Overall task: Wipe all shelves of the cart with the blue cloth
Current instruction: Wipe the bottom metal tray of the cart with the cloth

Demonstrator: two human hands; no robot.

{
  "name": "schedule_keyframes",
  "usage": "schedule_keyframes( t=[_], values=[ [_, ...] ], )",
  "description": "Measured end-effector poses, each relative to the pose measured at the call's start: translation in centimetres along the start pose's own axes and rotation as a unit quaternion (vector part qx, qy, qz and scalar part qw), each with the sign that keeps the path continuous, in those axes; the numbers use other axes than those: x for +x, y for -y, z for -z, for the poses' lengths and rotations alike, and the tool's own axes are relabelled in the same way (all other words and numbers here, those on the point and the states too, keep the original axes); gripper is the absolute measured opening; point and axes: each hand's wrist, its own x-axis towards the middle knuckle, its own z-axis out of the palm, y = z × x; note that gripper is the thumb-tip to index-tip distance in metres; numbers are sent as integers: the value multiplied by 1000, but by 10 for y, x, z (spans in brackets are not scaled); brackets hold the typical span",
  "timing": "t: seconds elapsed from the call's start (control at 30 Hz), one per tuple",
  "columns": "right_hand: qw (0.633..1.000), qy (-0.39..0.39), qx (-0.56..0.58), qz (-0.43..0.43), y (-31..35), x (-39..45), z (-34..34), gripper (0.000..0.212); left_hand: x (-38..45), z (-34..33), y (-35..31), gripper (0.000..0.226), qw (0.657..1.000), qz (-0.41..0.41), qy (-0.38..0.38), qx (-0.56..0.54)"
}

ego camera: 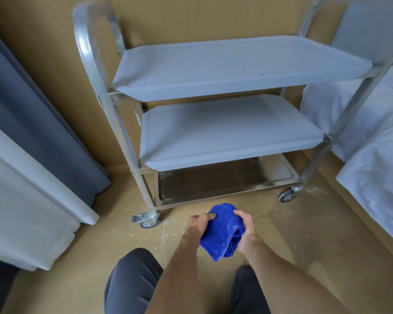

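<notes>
While both hands bunch the blue cloth point(221, 232) between them, low over the floor and short of the cart point(213, 123), no shelf is being touched yet. The left hand point(199, 225) pinches the cloth's near-left edge with thumb and curled fingers; the right hand point(245, 232) wraps its fingers round the folded right side, so each grip is closed on the cloth rather than open.

Ahead of the grip and closest to it lies the bare metal bottom shelf point(225, 180), with the grey middle shelf point(232, 132) above it and the top shelf point(236, 64) beyond and higher.

The likeliest trouble, as I judge it, is the wad itself: a crumpled cloth wipes only with a small patch, so streaks and corners may be missed unless it is flattened first. Dark specks near the top shelf's front edge could be pushed off and fall onto the shelves below if the lower ones are wiped first. Reach is another risk: the middle shelf overhangs the bottom one, so knuckles may knock its front lip. A hard push might also roll the cart on its castors; whether the left front castor point(146, 219) is locked I cannot tell.
</notes>
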Motion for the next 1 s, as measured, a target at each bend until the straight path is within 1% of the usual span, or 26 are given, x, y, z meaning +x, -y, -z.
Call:
schedule_keyframes(
  t=[0.1,0.17,0.23,0.27,0.33,0.37,0.43,0.5,0.53,0.6,0.63,0.67,0.7,0.73,0.77,0.8,0.83,0.87,0.93,1.0],
  values=[
    [999,-5,8,-34,-3,7,7,55,3,0,-1,18,1000,-20,-17,-16],
    [998,1,-15,-59,-1,7,6,55,7,-1,-2,18,998,-33,-37,-34],
    [995,-6,-53,-90,5,8,4,63,9,-3,-1,12,996,-36,-57,-62],
    [992,-24,-77,-93,8,8,2,65,9,-3,1,9,994,-33,-65,-80],
    [990,-65,-106,-69,16,10,5,66,9,-4,4,10,991,-24,-77,-108],
    [988,-74,-116,-71,18,9,7,67,8,-4,6,11,989,-22,-82,-119],
    [990,-43,-94,-100,25,2,11,70,8,-6,8,14,986,-22,-96,-138],
    [991,15,-76,-113,29,-2,18,65,9,-9,8,13,983,-13,-106,-148],
    [991,29,-80,-108,29,-1,22,63,11,-11,9,12,984,-7,-106,-146],
    [990,24,-103,-97,29,3,27,62,12,-15,8,16,985,12,-96,-141],
    [989,4,-117,-87,27,3,26,60,13,-17,7,22,988,16,-94,-118],
    [986,-40,-146,-72,26,2,24,57,14,-19,7,29,994,10,-97,-55],
    [979,-94,-173,-61,24,4,23,53,15,-20,8,37,993,-9,-109,41],
    [970,-147,-187,-51,23,6,22,51,14,-22,7,44,983,-35,-117,136],
    [962,-191,-190,-43,22,9,22,53,11,-25,7,48,974,-64,-93,196],
    [959,-214,-184,-35,23,11,21,55,6,-27,6,50,976,-79,-32,202],
    [958,-220,-180,-31,24,13,20,58,1,-27,5,50,978,-77,29,190],
    [960,-213,-180,-31,27,14,20,60,-4,-27,5,48,977,-69,70,189],
    [967,-180,-174,-39,39,3,13,64,-7,-21,5,46,971,-69,116,198],
    [982,-124,-133,-53,53,-11,8,68,-4,-15,6,55,967,-64,156,193]
  ],
)
